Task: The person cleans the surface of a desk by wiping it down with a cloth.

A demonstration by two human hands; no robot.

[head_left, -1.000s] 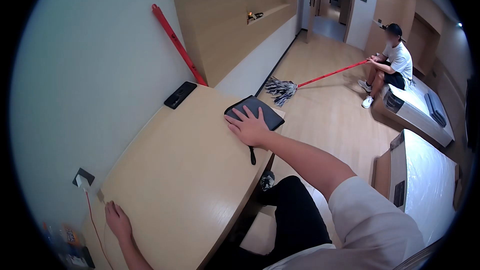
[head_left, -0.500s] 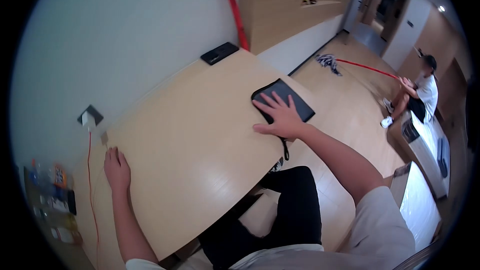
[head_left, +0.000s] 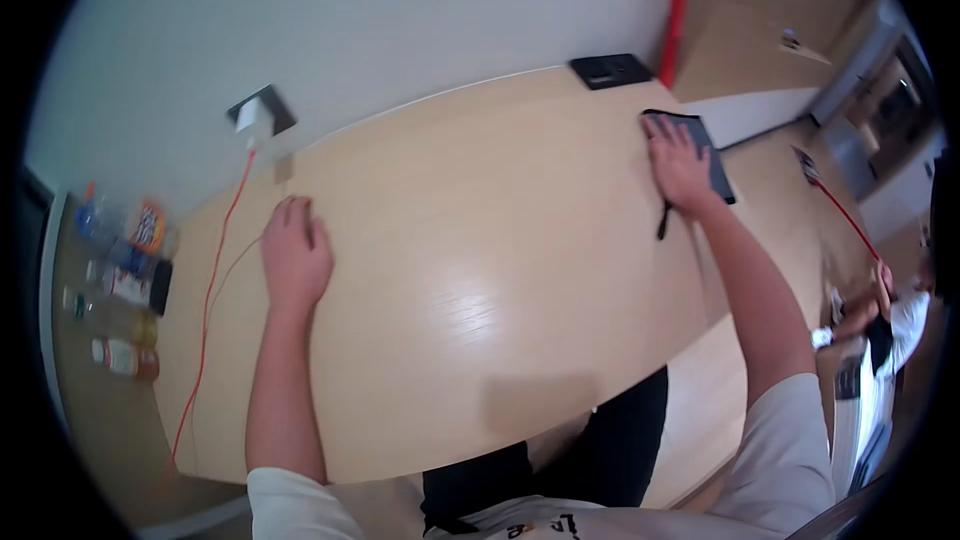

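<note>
On the pale wooden table my left hand rests palm down, its fingers pointing toward the wall and the thumb a little apart. A thin cable runs close beside it, and nothing shows in its grasp. My right hand lies with fingers spread on a flat dark zip pouch at the table's right end. The pouch's black wrist strap hangs out below that hand. Behind the pouch, against the wall, is a black phone-like object.
A white plug adapter with a red cord sits in the wall socket. Several bottles and packages stand left of the table. A red pole leans at the back right. A seated person holds a red-handled mop.
The view has turned to the left, so the table and its contents appear further right. Both hands stay on the table, the right one still on the pouch.
</note>
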